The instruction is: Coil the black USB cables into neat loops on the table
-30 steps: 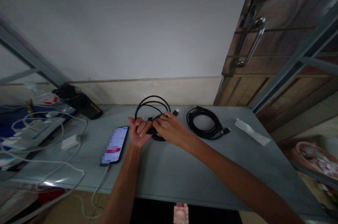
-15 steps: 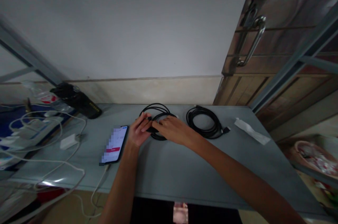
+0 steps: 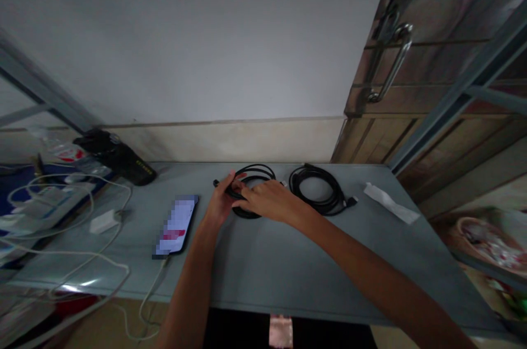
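Note:
A coiled black cable lies on the grey table between my hands, in the middle of the view. My left hand is closed around the coil's left side, and a dark cable end pokes out beyond its fingers. From the right, my right hand reaches over the near part of the same coil, its fingers closed on the cable strands. A second coiled black cable rests untouched to the right, its plug pointing right.
A phone with its screen lit lies left of my forearm. Further left are a black bottle, a white adapter, white cables and a power strip. A white wrapper lies at the right.
My left hand has turned and now grips the coil's left side, with a cable end showing at its left. The right hand has shifted slightly. The held coil has moved a little right.

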Demonstrator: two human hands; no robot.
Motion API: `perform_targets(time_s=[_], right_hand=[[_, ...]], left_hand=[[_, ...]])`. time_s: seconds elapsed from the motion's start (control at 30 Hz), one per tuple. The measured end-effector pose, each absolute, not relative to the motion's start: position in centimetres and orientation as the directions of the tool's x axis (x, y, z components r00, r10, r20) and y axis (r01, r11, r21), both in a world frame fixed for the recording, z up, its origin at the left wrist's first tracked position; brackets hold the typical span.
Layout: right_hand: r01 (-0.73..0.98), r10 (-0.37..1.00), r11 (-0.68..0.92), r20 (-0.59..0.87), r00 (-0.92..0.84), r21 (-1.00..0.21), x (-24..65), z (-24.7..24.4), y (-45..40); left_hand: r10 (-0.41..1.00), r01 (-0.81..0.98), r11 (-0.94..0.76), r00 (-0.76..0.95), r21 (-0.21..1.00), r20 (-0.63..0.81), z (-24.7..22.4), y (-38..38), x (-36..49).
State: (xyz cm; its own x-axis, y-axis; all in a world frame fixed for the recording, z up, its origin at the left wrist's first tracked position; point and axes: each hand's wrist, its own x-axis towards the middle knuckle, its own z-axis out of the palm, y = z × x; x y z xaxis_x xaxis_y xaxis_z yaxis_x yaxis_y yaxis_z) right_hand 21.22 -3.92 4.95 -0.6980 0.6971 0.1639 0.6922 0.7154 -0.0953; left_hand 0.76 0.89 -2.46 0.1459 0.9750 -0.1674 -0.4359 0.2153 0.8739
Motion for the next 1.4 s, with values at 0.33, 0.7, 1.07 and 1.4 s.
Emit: perform_targets(time_s=[0.33, 0.7, 1.07, 1.4], right_hand=[[0.726, 0.69, 0.688, 0.332, -0.642, -0.026, 21.9, 5.5, -3.3], [0.572, 0.54, 0.821, 0.326, -0.776, 0.0, 20.9, 3.3, -3.0], [0.628, 0.635, 0.771, 0.058, -0.77, -0.104, 20.9, -0.3, -3.0], [0.648, 0.651, 0.759, 0.123, -0.749, -0.07, 20.6, -1.2, -3.6]], left_hand=[[0.965, -0.392, 0.26, 0.064, 0.882, -0.256, -1.6, 1.9, -0.6], [0.953, -0.054, 0.017, -0.3, 0.998, -0.032, -2.9, 1.1, 0.0], [0.936, 0.238, -0.116, -0.298, 0.964, 0.186, -3.8, 1.5, 0.5], [0.926, 0.426, -0.21, -0.203, 0.88, 0.319, -6.0, 2.5, 0.2]])
